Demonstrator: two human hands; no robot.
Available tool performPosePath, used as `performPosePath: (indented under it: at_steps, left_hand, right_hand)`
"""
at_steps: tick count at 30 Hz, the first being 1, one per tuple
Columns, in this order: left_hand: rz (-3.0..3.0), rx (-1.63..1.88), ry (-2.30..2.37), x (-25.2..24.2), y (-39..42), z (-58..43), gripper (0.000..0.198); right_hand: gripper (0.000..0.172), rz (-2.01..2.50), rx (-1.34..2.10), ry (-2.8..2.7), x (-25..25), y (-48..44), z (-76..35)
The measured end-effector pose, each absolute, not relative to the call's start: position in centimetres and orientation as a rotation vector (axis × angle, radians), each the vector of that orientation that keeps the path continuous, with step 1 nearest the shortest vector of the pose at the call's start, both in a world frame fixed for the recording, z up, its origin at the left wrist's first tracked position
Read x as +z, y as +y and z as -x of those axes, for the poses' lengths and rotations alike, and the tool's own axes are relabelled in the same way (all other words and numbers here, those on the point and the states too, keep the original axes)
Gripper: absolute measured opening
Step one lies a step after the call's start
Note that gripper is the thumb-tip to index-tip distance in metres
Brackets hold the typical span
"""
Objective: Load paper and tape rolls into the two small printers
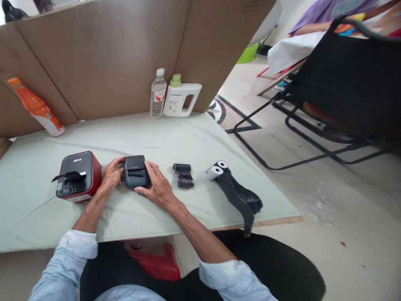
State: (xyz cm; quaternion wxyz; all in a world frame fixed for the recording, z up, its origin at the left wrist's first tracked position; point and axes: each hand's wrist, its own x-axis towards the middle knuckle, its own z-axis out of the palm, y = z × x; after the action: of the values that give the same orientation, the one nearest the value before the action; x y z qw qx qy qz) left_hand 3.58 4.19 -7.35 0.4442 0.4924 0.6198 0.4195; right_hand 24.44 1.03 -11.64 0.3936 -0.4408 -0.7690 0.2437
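Two hands on one small printer
Left hand (112, 173) and right hand (156, 183) clasp the dark printer (135, 172) (red printer (78, 176) just left of it) on the tabletop (188, 138).

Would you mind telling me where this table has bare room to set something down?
Free: the wide strip between the bottles and the printers, and the near-left corner of the table. Crowded: the middle row, from red printer through black printer to paper rolls.
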Motion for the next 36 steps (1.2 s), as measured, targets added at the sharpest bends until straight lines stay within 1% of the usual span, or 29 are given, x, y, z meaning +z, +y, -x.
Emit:
performPosePath:
  at_steps: [5, 9, 14, 22, 25, 28, 32, 36]
  left_hand:
    - [-1.343, 1.103, 1.566, -7.9, 4.0, -3.5, 0.063]
    - [-1.485, 1.176, 1.482, -7.8, 4.3, -3.2, 0.059]
    - [-1.477, 1.183, 1.38, -7.8, 4.8, -3.0, 0.055]
    - [-1.476, 1.176, 1.303, -8.4, 5.2, -2.6, 0.057]
    - [-1.516, 1.179, 1.274, -8.1, 5.2, -2.7, 0.055]
    - [-1.602, 1.183, 1.241, -7.7, 5.1, -2.7, 0.052]
    - [-1.625, 1.166, 1.223, -7.5, 5.2, -2.7, 0.054]
    - [-1.607, 1.157, 1.226, -7.4, 5.3, -2.7, 0.056]
  right_hand:
    - [0.108, 1.113, 0.631, -1.952, -11.7, 1.1, -24.5]
    - [0.107, 1.113, 0.643, -1.951, -11.5, 1.1, -24.5]
    - [0.107, 1.118, 0.657, -1.948, -11.3, 1.1, -24.5]
    - [0.107, 1.059, 0.686, -1.93, -11.4, 1.3, -24.7]
    - [0.107, 1.055, 0.691, -1.925, -11.5, 1.3, -24.7]
    - [0.106, 1.048, 0.693, -1.917, -11.5, 1.4, -24.7]
    - [0.104, 1.03, 0.7, -1.889, -11.7, 1.4, -24.7]
    - [0.097, 1.009, 0.694, -1.872, -11.9, 1.5, -24.7]
